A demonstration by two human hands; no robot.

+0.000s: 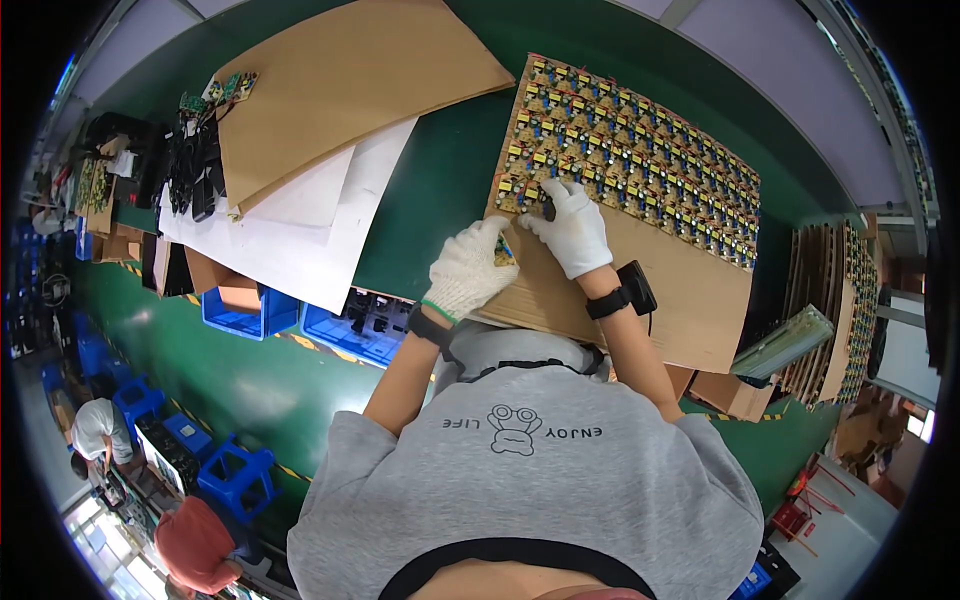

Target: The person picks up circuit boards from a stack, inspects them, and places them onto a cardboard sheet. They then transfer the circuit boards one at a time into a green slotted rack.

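My left hand [470,275], in a knitted white glove with a green cuff edge, is closed around a small circuit board [503,252]; its fingers hide part of the board. To its right, my right hand [575,232] wears a smoother white glove. Thumb and fingers curl together at the lower left corner of the rows of circuit boards [630,155], with a small dark piece between them that I cannot make out. The boards carry yellow and blue parts and lie close together on a brown cardboard sheet [660,290].
More cardboard [360,80] and white sheets [290,245] lie on the green table [435,180] at left, beside black cables [190,165]. Blue bins [250,318] stand below its edge. Stacked cardboard [815,300] with boards is at right. Two people [195,545] are at lower left.
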